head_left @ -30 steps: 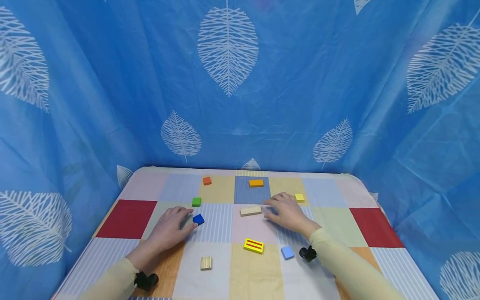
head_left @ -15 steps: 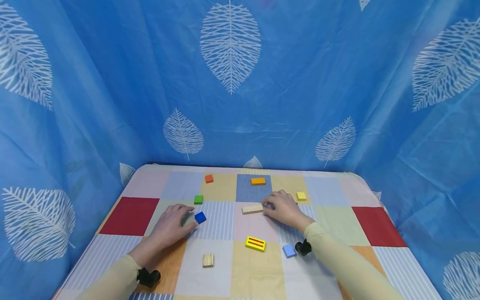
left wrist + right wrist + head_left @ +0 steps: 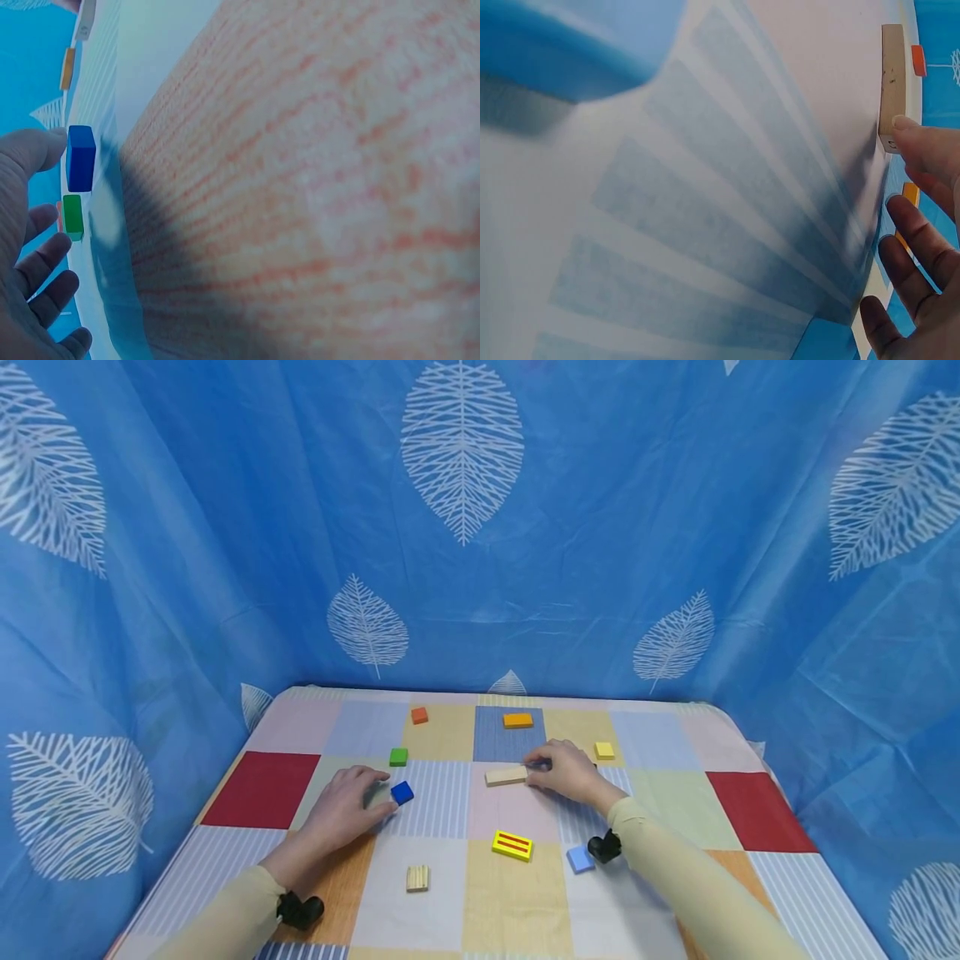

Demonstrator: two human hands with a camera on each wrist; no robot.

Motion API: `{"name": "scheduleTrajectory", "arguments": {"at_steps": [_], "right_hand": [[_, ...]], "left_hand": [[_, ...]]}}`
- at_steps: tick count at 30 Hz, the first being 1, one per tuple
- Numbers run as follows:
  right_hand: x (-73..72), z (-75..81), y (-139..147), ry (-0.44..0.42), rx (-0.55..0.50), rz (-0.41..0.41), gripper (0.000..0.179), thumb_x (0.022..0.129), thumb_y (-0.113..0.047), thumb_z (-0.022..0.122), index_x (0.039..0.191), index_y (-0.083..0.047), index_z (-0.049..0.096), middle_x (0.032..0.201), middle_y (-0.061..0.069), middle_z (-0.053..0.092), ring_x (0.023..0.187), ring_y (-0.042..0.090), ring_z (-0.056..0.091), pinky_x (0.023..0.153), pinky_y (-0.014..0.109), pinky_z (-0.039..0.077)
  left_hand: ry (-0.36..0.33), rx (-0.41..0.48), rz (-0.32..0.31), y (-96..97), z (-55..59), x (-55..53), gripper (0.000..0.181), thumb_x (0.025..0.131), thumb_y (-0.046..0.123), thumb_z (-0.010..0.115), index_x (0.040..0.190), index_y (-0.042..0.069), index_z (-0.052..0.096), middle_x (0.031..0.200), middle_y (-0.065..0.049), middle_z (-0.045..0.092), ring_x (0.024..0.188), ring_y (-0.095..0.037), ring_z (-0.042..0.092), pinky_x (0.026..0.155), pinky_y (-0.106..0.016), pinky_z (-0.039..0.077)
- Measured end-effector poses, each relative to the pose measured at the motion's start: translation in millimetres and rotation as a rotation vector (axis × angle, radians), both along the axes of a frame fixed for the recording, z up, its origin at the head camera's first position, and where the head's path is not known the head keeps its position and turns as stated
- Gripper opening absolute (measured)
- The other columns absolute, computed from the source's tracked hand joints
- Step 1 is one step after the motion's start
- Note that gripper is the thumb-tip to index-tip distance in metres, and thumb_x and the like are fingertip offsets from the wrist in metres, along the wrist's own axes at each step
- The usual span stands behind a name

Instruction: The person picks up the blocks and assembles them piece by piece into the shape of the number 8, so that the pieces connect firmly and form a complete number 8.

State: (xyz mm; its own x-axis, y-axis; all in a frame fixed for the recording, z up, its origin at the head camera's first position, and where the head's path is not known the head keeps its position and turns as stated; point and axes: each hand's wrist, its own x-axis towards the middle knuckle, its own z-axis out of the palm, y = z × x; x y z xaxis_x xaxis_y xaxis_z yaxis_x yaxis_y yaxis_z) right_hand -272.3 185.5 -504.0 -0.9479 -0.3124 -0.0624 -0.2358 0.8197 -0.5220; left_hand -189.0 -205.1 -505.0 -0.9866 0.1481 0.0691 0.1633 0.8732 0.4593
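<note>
My right hand pinches the right end of a long plain wooden block between thumb and forefinger. In the right wrist view the thumb lies over the end of that wooden block, while the other fingers are spread apart. My left hand is relaxed on the left, its thumb and fingers apart beside a dark blue block. In the left wrist view the thumb points close to this blue block; whether it touches cannot be told. A green block lies just beyond.
Toward the back lie a red-orange block, an orange block and a yellow block. Nearer are a striped wooden block, a yellow block with red stripes and a light blue block. Blue curtains surround the patchwork cloth.
My right hand has shifted slightly left and its thumb and forefinger have closed on the wooden block's end. The left hand stays beside the blue block. The head view has shifted a little.
</note>
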Motion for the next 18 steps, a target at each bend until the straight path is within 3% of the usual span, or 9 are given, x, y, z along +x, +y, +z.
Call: {"name": "scheduleTrajectory", "arguments": {"at_steps": [18], "right_hand": [[0.9, -3.6, -2.8, 0.031, 0.039, -0.005, 0.026, 0.087, -0.035, 0.082, 0.111, -0.027, 0.078, 0.101, -0.01, 0.063, 0.096, 0.016, 0.052, 0.088, 0.045, 0.039]], "left_hand": [[-0.001, -0.001, 0.036, 6.7, -5.3, -3.2, 0.053, 0.085, 0.039, 0.082, 0.128, 0.011, 0.067, 0.135, -0.014, 0.058, 0.124, -0.034, 0.05, 0.103, -0.057, 0.043]]}}
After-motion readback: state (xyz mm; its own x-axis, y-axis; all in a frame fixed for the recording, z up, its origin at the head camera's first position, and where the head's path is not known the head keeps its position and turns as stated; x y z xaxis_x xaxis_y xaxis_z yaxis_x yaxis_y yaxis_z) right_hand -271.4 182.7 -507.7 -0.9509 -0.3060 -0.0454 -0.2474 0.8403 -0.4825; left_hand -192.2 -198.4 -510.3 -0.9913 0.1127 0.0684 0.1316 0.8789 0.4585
